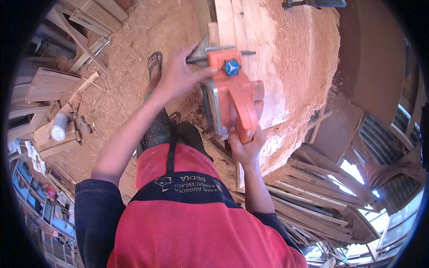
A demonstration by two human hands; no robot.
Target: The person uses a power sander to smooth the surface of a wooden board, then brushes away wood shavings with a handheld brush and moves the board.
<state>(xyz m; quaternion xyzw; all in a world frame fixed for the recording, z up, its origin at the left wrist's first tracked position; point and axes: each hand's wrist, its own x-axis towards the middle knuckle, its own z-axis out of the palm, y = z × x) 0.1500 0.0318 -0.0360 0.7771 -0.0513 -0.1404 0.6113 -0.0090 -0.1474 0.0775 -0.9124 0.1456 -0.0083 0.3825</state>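
An orange electric hand planer (230, 85) with a blue knob (232, 67) sits tilted at the left edge of a broad wooden slab (286, 67). My right hand (247, 145) is closed round the rear handle of the planer. At the planer's front left side, my left hand (184, 75) has its thumb against the orange body and its index finger stretched forward beside a dark rod (248, 52). The other left fingers are mostly hidden below. The planer's flat metal sole (216, 107) faces left, partly lifted from the slab.
Fine shavings (308, 58) cover the slab's right part. A dark tool (315, 3) lies at its far end. Offcuts (53, 85) and a cylindrical container (59, 129) stand at left. Stacked planks (308, 196) lie at lower right. My sandalled foot (155, 62) is on the sawdust-covered floor (129, 58).
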